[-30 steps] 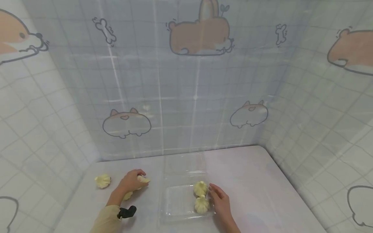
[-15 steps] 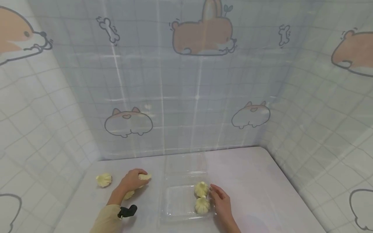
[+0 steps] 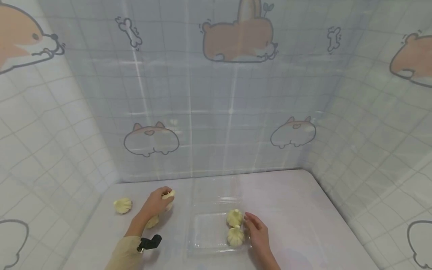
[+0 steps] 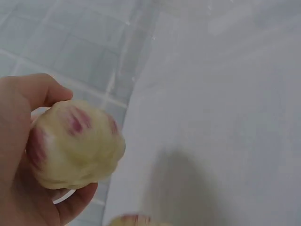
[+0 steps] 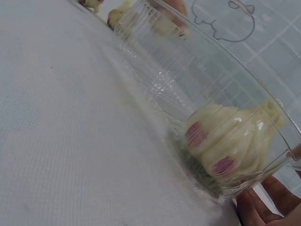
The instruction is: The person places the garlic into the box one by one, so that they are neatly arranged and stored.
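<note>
My left hand (image 3: 156, 203) grips a garlic bulb (image 4: 77, 146) with purple patches, thumb and fingers around its sides, raised over the table at left. Partly behind that wrist lies another garlic bulb (image 3: 152, 222), and a further garlic bulb (image 3: 123, 205) rests at far left. A clear plastic container (image 3: 206, 245) stands open at the middle. Two garlic bulbs sit in it along the right side, the rear bulb (image 3: 234, 218) and the front bulb (image 3: 235, 236). My right hand (image 3: 259, 234) holds the container's right edge, its fingers (image 5: 263, 209) against the outer wall.
The container's clear lid (image 3: 216, 187) lies folded back toward the rear wall. A white table (image 3: 297, 210) carries everything, with curtain-like walls (image 3: 216, 93) of printed cartoon dogs on three sides. A black wrist mount (image 3: 150, 243) is strapped on my left sleeve.
My left hand has lifted the garlic bulb up off the table, a little toward the rear. The right hand and container stay in place; the head view has shifted slightly.
</note>
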`<state>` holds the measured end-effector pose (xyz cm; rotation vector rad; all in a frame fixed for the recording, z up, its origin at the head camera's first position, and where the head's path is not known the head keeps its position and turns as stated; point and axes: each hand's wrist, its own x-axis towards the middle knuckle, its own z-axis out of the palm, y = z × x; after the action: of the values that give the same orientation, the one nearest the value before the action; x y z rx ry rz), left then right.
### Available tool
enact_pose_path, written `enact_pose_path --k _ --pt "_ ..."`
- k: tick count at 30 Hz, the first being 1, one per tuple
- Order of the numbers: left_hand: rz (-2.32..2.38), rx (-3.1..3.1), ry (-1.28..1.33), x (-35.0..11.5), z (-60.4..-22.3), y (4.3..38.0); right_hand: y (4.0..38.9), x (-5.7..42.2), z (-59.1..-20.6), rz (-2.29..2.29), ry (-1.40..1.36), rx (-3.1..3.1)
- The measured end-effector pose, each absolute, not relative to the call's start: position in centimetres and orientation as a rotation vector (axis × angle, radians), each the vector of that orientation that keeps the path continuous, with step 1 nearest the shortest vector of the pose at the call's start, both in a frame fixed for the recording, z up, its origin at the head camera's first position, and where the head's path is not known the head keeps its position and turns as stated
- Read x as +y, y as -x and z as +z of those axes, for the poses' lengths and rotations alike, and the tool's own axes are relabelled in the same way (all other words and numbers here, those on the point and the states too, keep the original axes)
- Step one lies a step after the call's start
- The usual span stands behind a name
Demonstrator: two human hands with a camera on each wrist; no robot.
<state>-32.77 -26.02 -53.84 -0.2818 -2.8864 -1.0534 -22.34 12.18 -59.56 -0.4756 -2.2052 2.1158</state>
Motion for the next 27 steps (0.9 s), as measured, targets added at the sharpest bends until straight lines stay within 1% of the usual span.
enact_pose_path --k 3,6,14,20,27 --pt "-1.057 -2.79 0.351 -25.4 -53.3 33.1 22.5 12.3 -59.4 2.104 0.491 -2.201" --pt "-1.095 -2.711 0.356 -24.6 -52.8 33.1 22.6 12.4 -59.3 2.115 0.498 -2.182" --pt "-1.323 -2.537 0.34 -21.9 -51.3 30.9 22.2 12.3 -59.5 2.11 0.492 -2.227" --pt "-1.386 -2.453 0.423 -19.3 -50.4 29.7 22.3 12.2 -59.4 2.104 0.507 -2.22" --pt "-1.398 -2.414 0.51 -16.6 -50.2 29.1 22.7 12.3 -59.4 2.103 0.526 -2.218"
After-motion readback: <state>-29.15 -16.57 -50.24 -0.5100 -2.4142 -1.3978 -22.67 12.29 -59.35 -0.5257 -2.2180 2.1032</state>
